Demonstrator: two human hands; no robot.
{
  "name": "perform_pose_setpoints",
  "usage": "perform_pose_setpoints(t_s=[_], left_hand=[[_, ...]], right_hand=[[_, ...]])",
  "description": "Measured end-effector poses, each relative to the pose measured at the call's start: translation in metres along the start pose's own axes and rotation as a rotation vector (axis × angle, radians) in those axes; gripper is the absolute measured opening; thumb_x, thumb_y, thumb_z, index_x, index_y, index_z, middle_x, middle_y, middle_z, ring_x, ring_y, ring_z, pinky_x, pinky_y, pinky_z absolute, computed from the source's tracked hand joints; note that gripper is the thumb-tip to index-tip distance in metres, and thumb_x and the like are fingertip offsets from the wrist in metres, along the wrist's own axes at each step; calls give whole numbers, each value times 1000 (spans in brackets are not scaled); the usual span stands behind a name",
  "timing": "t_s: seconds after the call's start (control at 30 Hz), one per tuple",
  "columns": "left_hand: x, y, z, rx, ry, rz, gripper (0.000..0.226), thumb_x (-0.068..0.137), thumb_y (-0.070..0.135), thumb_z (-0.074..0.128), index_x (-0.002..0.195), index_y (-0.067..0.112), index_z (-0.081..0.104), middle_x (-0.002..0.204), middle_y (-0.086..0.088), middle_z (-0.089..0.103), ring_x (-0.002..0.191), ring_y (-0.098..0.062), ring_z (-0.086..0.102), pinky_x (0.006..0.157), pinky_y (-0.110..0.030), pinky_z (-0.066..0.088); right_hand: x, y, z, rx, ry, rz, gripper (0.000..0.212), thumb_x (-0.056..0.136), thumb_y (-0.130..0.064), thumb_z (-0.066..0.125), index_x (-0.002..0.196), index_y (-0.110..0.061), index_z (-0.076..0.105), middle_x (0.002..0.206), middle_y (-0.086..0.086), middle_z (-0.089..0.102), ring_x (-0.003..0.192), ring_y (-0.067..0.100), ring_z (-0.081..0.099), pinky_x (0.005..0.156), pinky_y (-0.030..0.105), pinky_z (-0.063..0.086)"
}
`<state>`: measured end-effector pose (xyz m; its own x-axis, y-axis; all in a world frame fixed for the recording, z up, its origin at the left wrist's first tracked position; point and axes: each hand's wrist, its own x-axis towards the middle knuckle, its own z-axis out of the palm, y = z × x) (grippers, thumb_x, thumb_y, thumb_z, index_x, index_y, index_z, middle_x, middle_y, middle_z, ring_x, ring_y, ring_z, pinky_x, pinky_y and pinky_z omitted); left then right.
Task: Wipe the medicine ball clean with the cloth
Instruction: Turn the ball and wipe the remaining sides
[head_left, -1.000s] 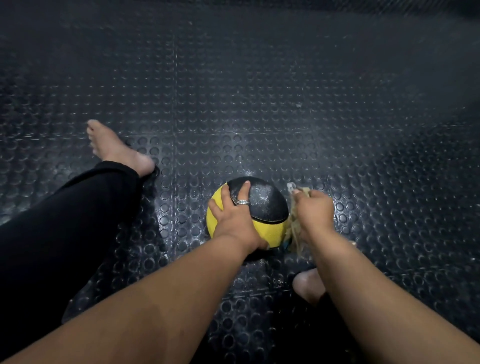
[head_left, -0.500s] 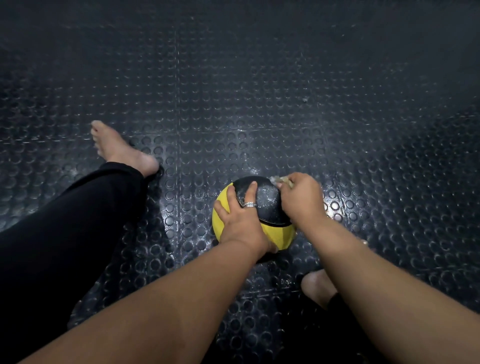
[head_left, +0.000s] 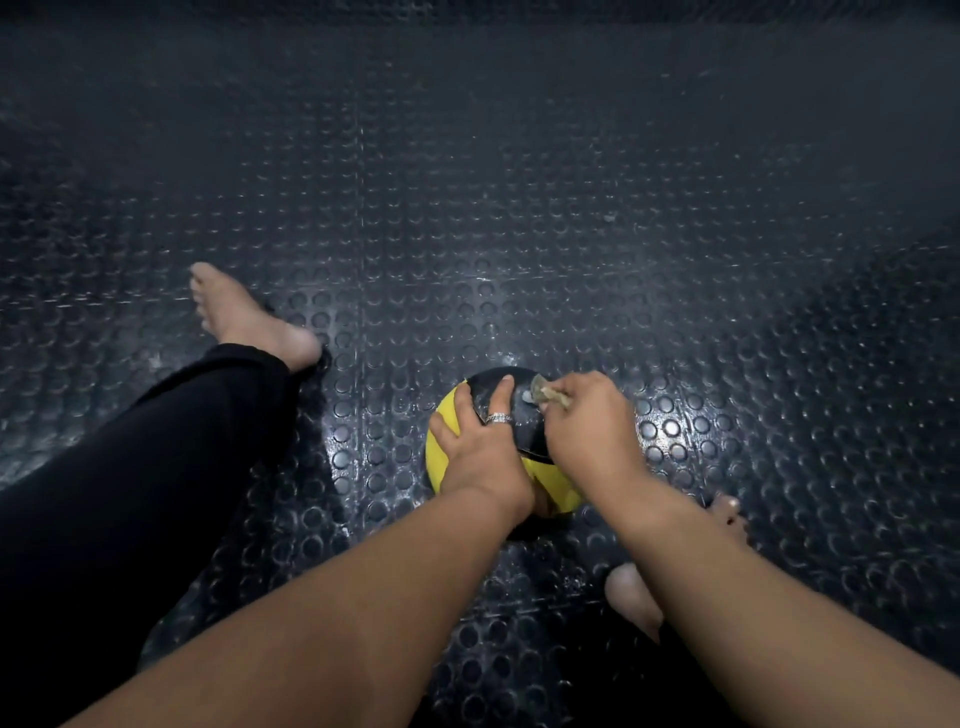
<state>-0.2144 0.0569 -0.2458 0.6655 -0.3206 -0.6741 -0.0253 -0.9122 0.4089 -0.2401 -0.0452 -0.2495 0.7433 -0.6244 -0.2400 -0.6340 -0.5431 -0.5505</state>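
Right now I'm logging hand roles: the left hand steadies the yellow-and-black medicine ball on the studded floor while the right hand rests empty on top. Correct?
Not quite. In the head view the right hand is not empty: it grips the cloth against the medicine ball. The left hand does steady it.

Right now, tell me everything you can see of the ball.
The ball is round, yellow with a glossy black panel on top, and looks like rubber. It sits on the studded floor. The left hand rests on it, fingers spread. The right hand presses a bunched cloth against the black panel. Its near side and underside are hidden.
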Motion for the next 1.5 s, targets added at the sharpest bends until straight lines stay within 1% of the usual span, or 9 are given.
perform_pose_setpoints(t_s=[0.1, 0.23, 0.43, 0.6, 0.8, 0.9, 1.07, 1.3, 1.5], left_hand=[[-5, -2, 9, 23, 1, 25, 136, 63, 30, 91, 148, 50, -13, 156, 8, -27, 145, -35, -21, 105, -40, 41], [-13, -12, 14, 40, 11, 55, 138, 62, 36, 91, 147, 49, -16, 155, 7, -29, 144, -36, -24, 110, -47, 35], [-12, -20, 9, -14, 16, 67, 138, 62, 34, 91, 148, 48, -16, 155, 8, -29, 146, -34, -23, 112, -42, 32], [-22, -22, 19, 53, 51, 77, 138, 63, 35, 91, 147, 49, -18, 154, 9, -31, 145, -35, -23, 107, -44, 40], [-14, -21, 11, 32, 35, 71, 137, 61, 35, 91, 148, 48, -14, 156, 6, -27, 146, -34, -20, 108, -44, 38], [-18, -14, 17, 80, 26, 73, 133, 65, 36, 89, 149, 46, -14, 156, 4, -28, 145, -37, -20, 104, -42, 42], [-5, -4, 5, 56, 9, 33, 139, 58, 35, 93, 149, 47, -11, 158, 4, -23, 146, -37, -18, 112, -46, 32], [-2, -2, 10, 53, 0, 36, 135, 63, 28, 91, 149, 48, -11, 157, 6, -24, 145, -38, -18, 104, -42, 42], [-4, -6, 7, 49, 7, 41, 138, 58, 35, 93, 149, 47, -10, 157, 6, -23, 145, -37, -19, 109, -45, 37]], right_hand=[[6, 11, 3, 8, 16, 44, 22, 89, -7, 52, 102, -11, 70, 104, 7, 61, 95, 24, 58, 74, 19, 37], [28, 16, 2, 49, -7, 149, 19, 87, -8, 55, 96, -9, 72, 96, 13, 69, 87, 25, 60, 65, 21, 34], [-20, 6, 5, 19, 38, -31, 24, 91, -5, 49, 106, -6, 68, 97, 3, 54, 84, 13, 47, 71, 15, 32], [21, 8, 9, -28, 17, 42, 25, 87, -8, 50, 103, -9, 70, 103, 12, 66, 97, 29, 59, 74, 24, 41], [-20, 6, 7, 89, 47, -7, 20, 89, -6, 54, 101, -10, 69, 96, 2, 57, 88, 16, 52, 73, 17, 34], [-5, 9, 8, 146, 46, 76, 19, 87, -8, 54, 96, -12, 70, 95, 7, 64, 87, 24, 60, 73, 25, 45], [21, 4, 6, 12, 37, -39, 23, 89, -7, 49, 102, -7, 68, 107, 10, 61, 101, 27, 55, 84, 28, 41], [-8, 17, -1, 10, 80, -69, 20, 89, -4, 51, 100, -5, 68, 97, 4, 55, 83, 12, 46, 68, 14, 30], [27, 14, 12, -19, 75, -42, 19, 91, -12, 52, 101, -6, 67, 106, 9, 59, 98, 27, 55, 79, 28, 40]])
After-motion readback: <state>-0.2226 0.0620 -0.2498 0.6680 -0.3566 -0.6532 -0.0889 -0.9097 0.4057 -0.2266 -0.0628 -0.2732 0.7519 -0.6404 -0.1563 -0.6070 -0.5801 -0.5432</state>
